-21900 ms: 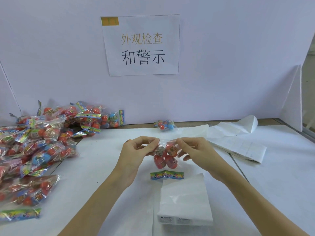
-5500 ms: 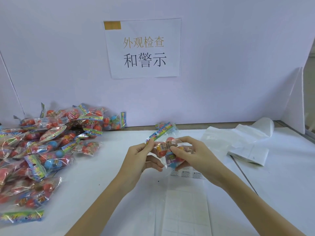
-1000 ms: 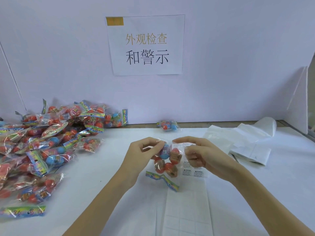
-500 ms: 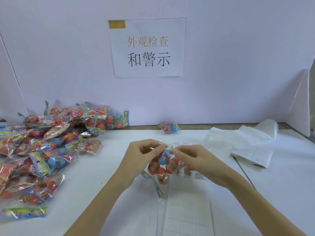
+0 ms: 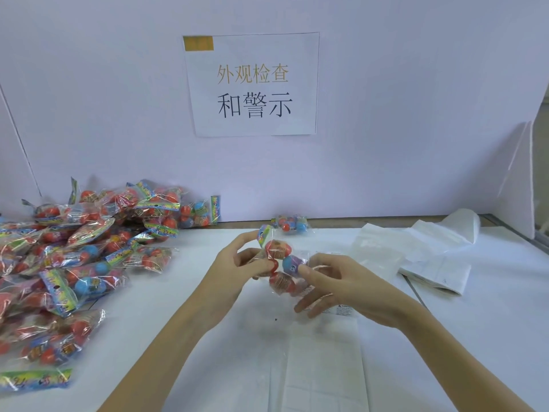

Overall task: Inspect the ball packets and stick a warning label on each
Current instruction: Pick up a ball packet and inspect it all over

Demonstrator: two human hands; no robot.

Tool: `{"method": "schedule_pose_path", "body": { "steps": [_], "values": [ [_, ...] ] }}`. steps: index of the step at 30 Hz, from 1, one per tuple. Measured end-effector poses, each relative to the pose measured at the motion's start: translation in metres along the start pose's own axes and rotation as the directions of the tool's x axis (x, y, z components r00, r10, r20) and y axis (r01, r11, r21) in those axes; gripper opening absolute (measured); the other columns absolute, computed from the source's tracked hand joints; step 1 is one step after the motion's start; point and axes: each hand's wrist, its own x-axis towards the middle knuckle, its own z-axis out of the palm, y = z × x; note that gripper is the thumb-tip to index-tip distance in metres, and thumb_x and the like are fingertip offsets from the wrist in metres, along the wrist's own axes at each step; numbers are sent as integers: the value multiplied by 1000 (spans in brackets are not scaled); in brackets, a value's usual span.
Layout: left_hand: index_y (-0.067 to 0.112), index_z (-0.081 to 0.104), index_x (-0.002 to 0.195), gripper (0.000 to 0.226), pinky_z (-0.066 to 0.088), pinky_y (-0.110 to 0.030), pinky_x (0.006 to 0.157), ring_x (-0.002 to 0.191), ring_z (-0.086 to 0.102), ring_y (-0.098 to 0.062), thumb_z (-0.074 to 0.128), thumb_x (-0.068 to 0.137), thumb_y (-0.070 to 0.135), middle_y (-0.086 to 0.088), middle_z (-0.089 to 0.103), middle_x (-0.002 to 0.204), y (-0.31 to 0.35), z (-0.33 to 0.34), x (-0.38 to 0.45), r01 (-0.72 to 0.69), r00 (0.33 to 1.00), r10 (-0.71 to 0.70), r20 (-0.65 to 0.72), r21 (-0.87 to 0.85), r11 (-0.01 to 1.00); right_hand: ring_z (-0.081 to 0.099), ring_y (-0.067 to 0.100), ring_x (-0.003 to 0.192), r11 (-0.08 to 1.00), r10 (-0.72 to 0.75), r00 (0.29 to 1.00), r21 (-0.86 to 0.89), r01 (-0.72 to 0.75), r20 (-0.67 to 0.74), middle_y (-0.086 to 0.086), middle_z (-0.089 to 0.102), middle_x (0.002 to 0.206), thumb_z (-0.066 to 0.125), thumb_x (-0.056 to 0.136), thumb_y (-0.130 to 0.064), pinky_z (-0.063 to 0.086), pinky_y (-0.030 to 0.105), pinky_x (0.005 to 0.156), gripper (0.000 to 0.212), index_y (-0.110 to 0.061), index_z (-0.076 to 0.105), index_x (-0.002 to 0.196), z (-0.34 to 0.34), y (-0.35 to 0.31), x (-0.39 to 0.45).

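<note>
You hold the clear plastic packet of red and blue balls (image 5: 280, 267) above the white table (image 5: 166, 307), between both hands. Your left hand (image 5: 237, 270) pinches its upper part near the colourful header, and your right hand (image 5: 335, 285) has half-curled fingers around its lower side. The packet's long axis runs from upper left to lower right. The white sheet of warning labels (image 5: 322, 361) lies just below, nearer your right hand. I cannot make out whether this packet already carries a label.

Both hands (left hand (image 5: 237, 264), right hand (image 5: 341, 285)) raised, fingers curled.
</note>
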Motion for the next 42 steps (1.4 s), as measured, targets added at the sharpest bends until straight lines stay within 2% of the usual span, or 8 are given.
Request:
{"method": "schedule_pose_path", "body": {
  "steps": [8,11,16,20,25,30,35,42],
  "values": [
    [53,41,147,94,56,-27,88,113,71,-18,95,72,32,-10,73,119,-5,12,-3,-51,997,45,-57,-104,993,77,36,98,992,30,1000,119,-31,10,18,78,108,51,108,-40,63,30,71,44,-2,63,126,14,5,3],
    [62,39,143,74,52,-28,94,113,70,-18,78,91,27,-9,76,117,-8,13,-4,-118,993,118,-32,-30,993,78,33,77,993,27,997,118,-18,-69,22,78,95,42,110,-49,59,31,58,50,-5,65,119,12,4,7],
    [28,79,102,41,60,-34,87,98,71,-22,51,106,-1,1,69,120,-10,10,-2,-234,952,253,-169,128,964,65,8,65,862,-315,731,-504,-46,-605,-2,70,67,61,104,-33,50,27,63,17,-19,67,109,-23,16,12],
    [21,81,95,43,63,-30,71,88,68,-21,47,105,-4,-8,53,123,-14,14,-2,-229,930,295,-221,283,931,61,26,109,711,-119,804,-615,-341,-583,5,69,99,59,99,-55,48,37,92,67,-20,38,152,-31,32,13],
    [27,78,101,34,60,-23,72,81,70,-5,55,103,1,-8,46,129,-16,20,-4,-214,915,304,-263,323,922,68,18,88,984,-48,848,-172,-52,-528,6,68,103,74,96,-14,58,31,78,71,-34,37,154,-21,32,17],
    [36,70,118,45,54,-17,91,88,67,6,81,76,48,11,35,131,-12,22,-5,-141,910,237,-340,282,949,69,32,104,984,-172,908,-17,180,-382,9,72,110,63,99,1,58,45,90,57,-37,56,141,-11,24,14],
    [35,68,123,65,45,1,77,90,62,17,86,62,48,10,32,133,-8,20,-7,-166,910,252,-329,266,949,69,36,112,973,-176,922,82,217,-344,11,74,108,56,96,14,56,54,99,54,-26,66,131,-12,17,13],
    [39,76,105,31,57,-20,90,83,66,4,84,75,38,13,40,134,-6,22,-8,-269,900,329,-285,229,935,69,39,117,958,-89,975,250,140,-204,24,71,123,45,92,21,59,49,94,56,-13,63,132,-14,16,14]
  ]
}}
